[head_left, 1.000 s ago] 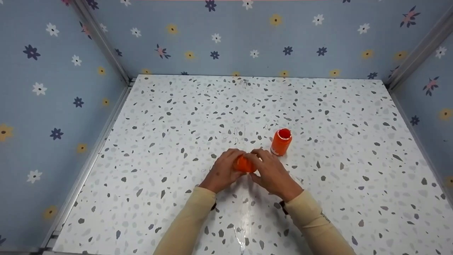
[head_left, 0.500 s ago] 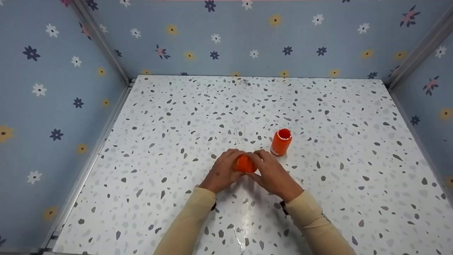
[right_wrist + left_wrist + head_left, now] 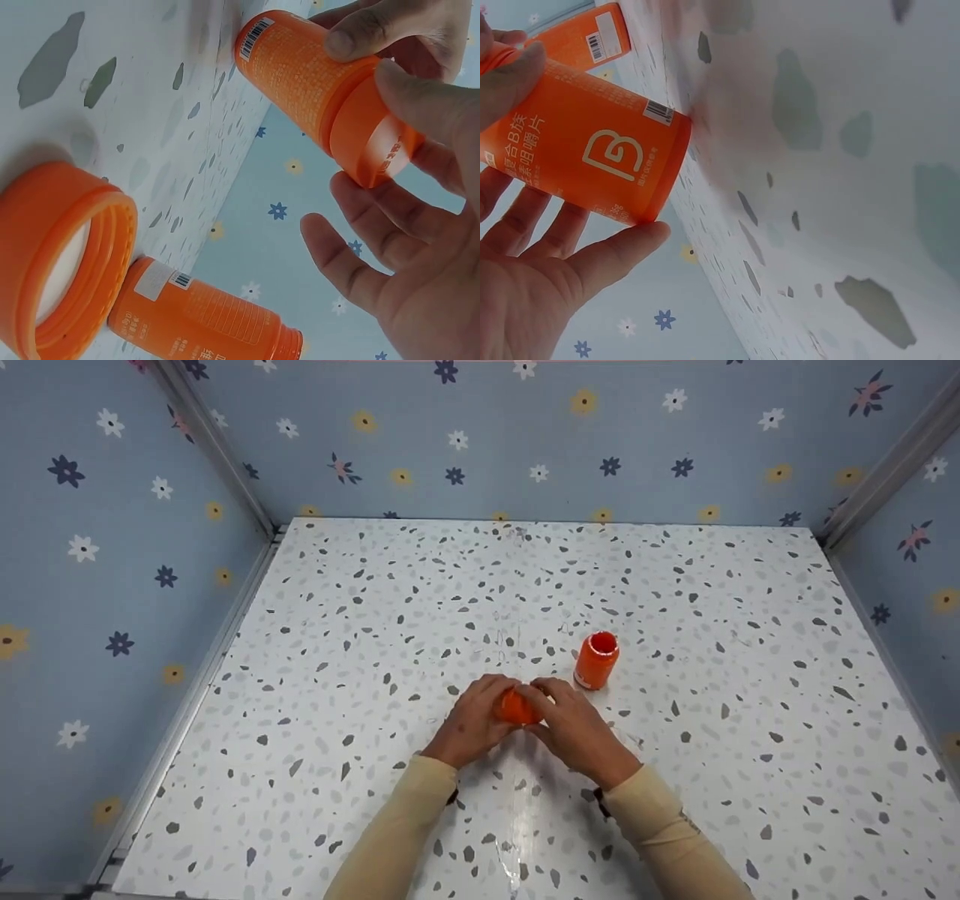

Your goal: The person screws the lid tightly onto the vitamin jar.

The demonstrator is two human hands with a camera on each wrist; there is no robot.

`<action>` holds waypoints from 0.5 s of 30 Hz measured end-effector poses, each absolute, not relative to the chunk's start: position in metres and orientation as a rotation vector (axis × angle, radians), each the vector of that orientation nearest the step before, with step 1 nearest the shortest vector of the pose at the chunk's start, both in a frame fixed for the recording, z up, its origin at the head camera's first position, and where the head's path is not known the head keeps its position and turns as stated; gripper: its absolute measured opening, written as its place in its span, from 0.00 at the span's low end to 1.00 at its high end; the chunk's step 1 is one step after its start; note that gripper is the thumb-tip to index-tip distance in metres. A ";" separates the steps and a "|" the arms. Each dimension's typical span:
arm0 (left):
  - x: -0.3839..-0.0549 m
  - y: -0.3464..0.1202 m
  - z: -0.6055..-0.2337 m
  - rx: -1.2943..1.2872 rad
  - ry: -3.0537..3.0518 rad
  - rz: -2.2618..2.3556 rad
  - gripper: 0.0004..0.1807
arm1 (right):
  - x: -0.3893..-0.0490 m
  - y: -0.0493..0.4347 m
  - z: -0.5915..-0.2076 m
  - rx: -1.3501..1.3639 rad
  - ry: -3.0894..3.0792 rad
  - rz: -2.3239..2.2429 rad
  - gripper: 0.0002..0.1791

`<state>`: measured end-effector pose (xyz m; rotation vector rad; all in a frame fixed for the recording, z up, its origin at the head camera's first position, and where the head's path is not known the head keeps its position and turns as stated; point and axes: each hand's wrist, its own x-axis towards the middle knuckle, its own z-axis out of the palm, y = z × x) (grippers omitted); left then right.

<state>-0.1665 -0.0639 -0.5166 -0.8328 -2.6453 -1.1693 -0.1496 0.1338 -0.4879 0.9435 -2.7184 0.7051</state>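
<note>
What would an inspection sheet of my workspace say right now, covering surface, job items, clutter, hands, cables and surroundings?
Surface: white speckled tabletop, with glare between the forearms.
Job items: held orange bottle with its cap on, tightness cannot be told; standing orange bottle, uncapped; loose orange cap, inner side showing, seen only by the right wrist camera.
Clutter: nothing seen.
Hands: left hand grips the held orange bottle; right hand pinches its cap.
Cables: nothing seen.
Surroundings: blue flowered panels on three sides.
</note>
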 end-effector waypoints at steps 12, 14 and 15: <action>-0.166 -0.064 -0.519 -0.827 -2.648 -1.089 0.32 | -0.147 0.129 -0.493 0.921 -2.698 0.736 0.35; -0.166 -0.063 -0.519 -0.819 -2.652 -1.093 0.31 | -0.147 0.129 -0.493 0.917 -2.686 0.747 0.35; -0.165 -0.063 -0.519 -0.817 -2.651 -1.097 0.31 | -0.147 0.128 -0.494 0.916 -2.678 0.753 0.35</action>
